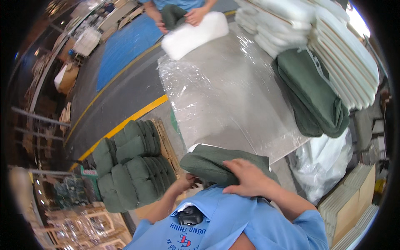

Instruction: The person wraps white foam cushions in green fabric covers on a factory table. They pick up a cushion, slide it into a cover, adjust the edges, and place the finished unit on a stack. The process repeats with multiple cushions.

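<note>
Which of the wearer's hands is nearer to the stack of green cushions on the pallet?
Left. The left hand grips the near-left edge of the green cover, on the side facing the stacked green cushions. The right hand rests on top of the cover, farther off.

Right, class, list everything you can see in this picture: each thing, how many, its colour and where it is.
Green cushion cover: one, dark green, at the table's near edge, under the person's hands.
Table: one, grey, covered in clear plastic, centre.
White foam pad: one, white, far end of the table, under a co-worker's hands.
Foam pad stack: many, white, upper right.
Green covers: a few, dark green, right of the table.
Finished cushions: a pile, dark green, on a pallet at left.
Plastic bag: one, white, lower right.
Left hand: under the cover's near edge.
Right hand: flat on the cover.
</note>
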Motion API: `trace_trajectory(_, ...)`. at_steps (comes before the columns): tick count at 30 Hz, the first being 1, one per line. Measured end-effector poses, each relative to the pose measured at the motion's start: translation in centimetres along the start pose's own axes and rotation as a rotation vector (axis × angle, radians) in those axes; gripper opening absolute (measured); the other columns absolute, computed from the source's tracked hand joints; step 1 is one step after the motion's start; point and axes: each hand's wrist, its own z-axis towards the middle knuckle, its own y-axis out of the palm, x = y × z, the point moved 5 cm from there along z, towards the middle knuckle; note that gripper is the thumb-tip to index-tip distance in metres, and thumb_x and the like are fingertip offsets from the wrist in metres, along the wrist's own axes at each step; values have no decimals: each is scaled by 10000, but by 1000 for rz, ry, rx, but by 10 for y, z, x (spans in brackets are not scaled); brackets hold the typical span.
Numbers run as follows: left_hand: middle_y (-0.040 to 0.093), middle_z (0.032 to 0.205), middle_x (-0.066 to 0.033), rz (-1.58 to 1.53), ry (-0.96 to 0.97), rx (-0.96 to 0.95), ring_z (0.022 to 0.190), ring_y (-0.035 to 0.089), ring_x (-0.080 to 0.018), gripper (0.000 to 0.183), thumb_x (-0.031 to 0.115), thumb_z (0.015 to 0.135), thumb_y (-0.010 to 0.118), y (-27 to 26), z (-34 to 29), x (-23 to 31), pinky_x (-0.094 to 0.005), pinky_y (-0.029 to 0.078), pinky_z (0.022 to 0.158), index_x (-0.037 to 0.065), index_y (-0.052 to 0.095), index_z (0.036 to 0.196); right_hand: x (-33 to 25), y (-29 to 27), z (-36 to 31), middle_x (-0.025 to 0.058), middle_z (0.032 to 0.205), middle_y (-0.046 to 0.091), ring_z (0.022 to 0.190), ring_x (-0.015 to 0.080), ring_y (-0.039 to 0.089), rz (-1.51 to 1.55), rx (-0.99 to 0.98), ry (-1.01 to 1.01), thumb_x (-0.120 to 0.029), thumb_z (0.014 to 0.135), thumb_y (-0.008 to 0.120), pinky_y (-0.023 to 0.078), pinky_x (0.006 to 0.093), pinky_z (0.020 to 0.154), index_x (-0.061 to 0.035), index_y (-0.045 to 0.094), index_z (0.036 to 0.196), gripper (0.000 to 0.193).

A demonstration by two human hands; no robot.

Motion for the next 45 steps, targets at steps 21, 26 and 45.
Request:
trace_trajectory(21, 676, 1221, -132, -247, 696, 107, 1093, 644, -208, 469, 413, 1108, 636, 118, 99, 309, -384, 536, 941, 50, 524, 1383, 37, -122, -37, 178, 1235, 718, 1106, 268, 713, 844, 1085, 81, -31, 817, 827, 560, 377, 997, 65, 514, 1445, 708)
trace_trajectory(26, 718, 1157, -123, -164, 416, -524, 968, 732, -252, 356, 377, 1119, 605, 191, 43, 342, -415, 617, 810, 61, 591, 1281, 24, -79, -53, 167, 1299, 635, 1144, 226, 670, 1008, 1147, 0, -225, 903, 896, 584, 375, 944, 24, 400, 1542, 847)
trace_trajectory(45, 738, 1096, -109, 461, -42, -522, 969, 741, -253, 348, 371, 1112, 612, 178, 91, 182, -431, 601, 820, 50, 630, 1245, 134, 75, -109, 17, 1102, 628, 1029, 164, 605, 1554, 1216, 412, -264, 943, 880, 508, 353, 924, -92, 539, 1412, 605)
